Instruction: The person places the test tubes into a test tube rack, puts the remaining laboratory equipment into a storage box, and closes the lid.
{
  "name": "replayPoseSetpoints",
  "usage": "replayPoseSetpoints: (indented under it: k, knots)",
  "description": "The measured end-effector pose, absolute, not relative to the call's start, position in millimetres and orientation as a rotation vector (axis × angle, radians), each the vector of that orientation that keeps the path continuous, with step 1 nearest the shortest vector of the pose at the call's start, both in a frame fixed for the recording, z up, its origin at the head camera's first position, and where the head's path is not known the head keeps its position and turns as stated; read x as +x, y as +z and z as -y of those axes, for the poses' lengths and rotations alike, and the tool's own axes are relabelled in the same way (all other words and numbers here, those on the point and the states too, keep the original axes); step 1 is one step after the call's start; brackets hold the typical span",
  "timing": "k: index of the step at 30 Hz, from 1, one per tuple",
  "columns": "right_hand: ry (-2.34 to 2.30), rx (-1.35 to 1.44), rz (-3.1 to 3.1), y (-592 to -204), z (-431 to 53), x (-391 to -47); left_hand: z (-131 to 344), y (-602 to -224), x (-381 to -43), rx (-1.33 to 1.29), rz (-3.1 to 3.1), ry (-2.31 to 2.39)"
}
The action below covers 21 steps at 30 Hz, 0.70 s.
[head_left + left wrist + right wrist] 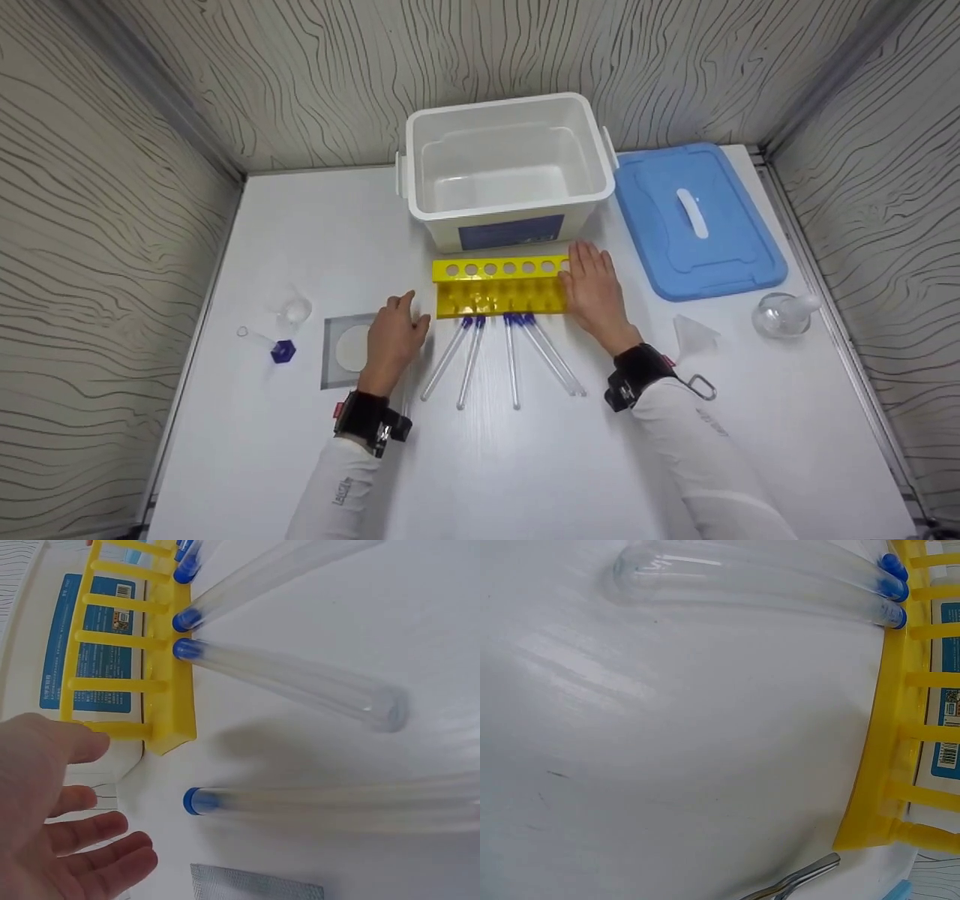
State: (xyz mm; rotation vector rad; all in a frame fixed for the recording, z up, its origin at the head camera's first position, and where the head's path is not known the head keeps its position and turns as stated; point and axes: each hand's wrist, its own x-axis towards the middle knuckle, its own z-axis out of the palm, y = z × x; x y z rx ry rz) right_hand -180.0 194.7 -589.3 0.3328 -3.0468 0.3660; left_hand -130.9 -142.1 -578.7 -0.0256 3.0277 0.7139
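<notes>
A yellow test tube rack (499, 296) with a row of round holes stands in front of a white bin. My right hand (596, 292) rests with straight fingers at the rack's right end. My left hand (394, 337), fingers loosely bent and holding nothing, is just off the rack's left end; its thumb (82, 742) overlaps the rack in the left wrist view. Several clear test tubes (514, 367) with blue caps lie fanned out before the rack, caps towards it. Another capped test tube (322, 802) lies apart, beside my left hand. My right hand is outside the right wrist view.
Behind the rack stands the open white bin (510, 157); its blue lid (701, 225) lies right. Further right are a funnel (694, 337), a glass bottle (781, 315) and a metal loop (703, 386). Left are a grey gauze square (337, 352), a small flask (296, 309) and a blue-based cylinder (283, 351).
</notes>
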Motion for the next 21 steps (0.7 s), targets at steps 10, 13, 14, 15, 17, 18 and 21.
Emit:
replayPoseSetpoints:
  k: [10, 13, 14, 15, 17, 18, 21]
  knots:
    - [0.367, 0.327, 3.058, -588.4, -193.9, -180.3, 144.2, -589.0, -116.2, -0.190, -2.885, 0.600]
    - [0.366, 0.323, 3.083, -587.5, -193.4, -179.8, 144.7, -591.5, -114.3, -0.242, -2.859, 0.623]
    - [0.366, 0.321, 3.092, -587.2, -193.4, -179.8, 145.0, -592.1, -113.9, -0.253, -2.852, 0.637]
    - [0.366, 0.319, 3.099, -586.8, -193.3, -179.9, 145.1, -592.7, -113.7, -0.264, -2.842, 0.650]
    - [0.365, 0.315, 3.106, -586.2, -193.4, -179.9, 145.8, -593.7, -114.2, -0.270, -2.838, 0.664]
    - [0.365, 0.314, 3.106, -586.0, -193.4, -180.0, 146.1, -594.2, -114.4, -0.272, -2.837, 0.672]
    - [0.367, 0.309, 3.102, -586.2, -193.3, -179.9, 147.0, -596.0, -115.5, -0.287, -2.837, 0.697]
